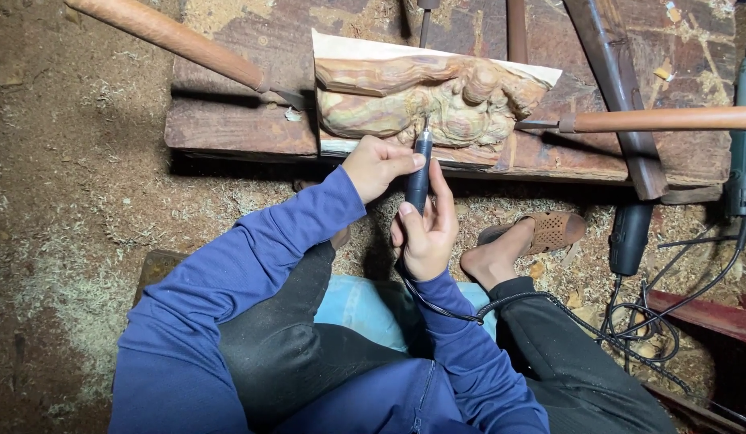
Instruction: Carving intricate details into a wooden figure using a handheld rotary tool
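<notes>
Behind hands (405,201), rotary tool (419,173) body mostly hidden; tip meets carving (437,100).

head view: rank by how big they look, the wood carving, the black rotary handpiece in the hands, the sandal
1. wood carving, clearly largest.
2. and 3. black rotary handpiece and sandal look much alike; both are partly hidden, by both hands and a foot, so I won't rank them.
</notes>
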